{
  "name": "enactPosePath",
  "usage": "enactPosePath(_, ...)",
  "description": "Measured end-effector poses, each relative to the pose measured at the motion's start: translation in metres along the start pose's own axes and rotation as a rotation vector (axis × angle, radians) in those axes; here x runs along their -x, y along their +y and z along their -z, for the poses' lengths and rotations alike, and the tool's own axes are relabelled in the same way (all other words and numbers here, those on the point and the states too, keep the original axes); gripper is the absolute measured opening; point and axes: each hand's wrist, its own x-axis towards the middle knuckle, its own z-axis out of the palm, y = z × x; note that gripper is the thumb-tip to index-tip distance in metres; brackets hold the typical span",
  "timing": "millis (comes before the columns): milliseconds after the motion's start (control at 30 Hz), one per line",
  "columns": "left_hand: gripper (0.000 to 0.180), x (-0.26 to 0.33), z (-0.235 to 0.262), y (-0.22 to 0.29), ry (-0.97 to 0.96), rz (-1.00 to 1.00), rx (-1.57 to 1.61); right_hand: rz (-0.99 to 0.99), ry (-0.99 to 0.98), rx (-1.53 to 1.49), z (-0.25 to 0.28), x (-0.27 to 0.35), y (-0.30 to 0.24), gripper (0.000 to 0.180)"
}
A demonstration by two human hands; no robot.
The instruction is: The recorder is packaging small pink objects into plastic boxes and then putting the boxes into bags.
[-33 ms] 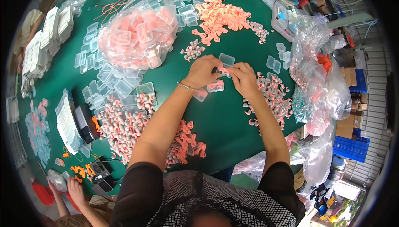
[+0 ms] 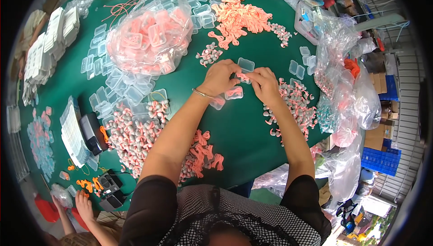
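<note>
In front of me stands a small clear plastic box with its lid raised on the far side. A pink cord bundle lies at the box, and both hands meet over it. My left hand grips the bundle's left side, fingers closed, a bracelet on that wrist. From the right, my right hand pinches the other side between thumb and fingers. Just nearer, a clear box holding pink cord rests on the table. Another pink-filled box sits beside my left wrist, partly covered by it.
Grey-and-pink small pieces are heaped by my right forearm and left forearm. Orange-pink cord bundles lie at the far side. A large clear bag of filled boxes stands far left. A co-worker's hand is at lower left.
The co-worker's hand at the lower left has shifted slightly toward the orange cords. My own hands look the same.
</note>
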Motion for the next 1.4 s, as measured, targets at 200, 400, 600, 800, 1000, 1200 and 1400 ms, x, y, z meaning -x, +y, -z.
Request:
enactPosePath(200,0.042,-0.001,0.001,0.0,-0.01,-0.007,-0.032,-0.202,0.033,-0.114,0.001,-0.024,0.016,0.027)
enactPosePath(400,0.054,-0.004,0.007,0.017,-0.044,0.112,0.043,-0.343,-0.096,-0.25,-0.001,-0.029,0.018,0.028)
enactPosePath(600,0.049,0.001,-0.002,0.0,0.009,-0.077,-0.126,-0.079,-0.074,-0.253,0.01,-0.013,-0.004,0.032)
enactPosePath(800,0.026,-0.005,0.001,0.0,-0.022,-0.07,-0.145,-0.044,-0.004,-0.187,-0.004,-0.01,-0.005,0.027)
enactPosePath(1000,0.022,0.008,0.03,0.007,-0.059,-0.113,-0.007,-0.229,-0.091,-0.373,0.005,-0.015,-0.037,0.024)
enactPosePath(1200,0.059,0.048,0.048,0.031,-0.047,-0.037,-0.004,-0.032,-0.081,-0.163,0.01,0.0,-0.052,0.032)
enactPosePath(1400,0.075,0.076,0.046,0.031,-0.216,-0.105,-0.342,-0.005,-0.209,-0.131,0.006,0.006,-0.072,0.054)
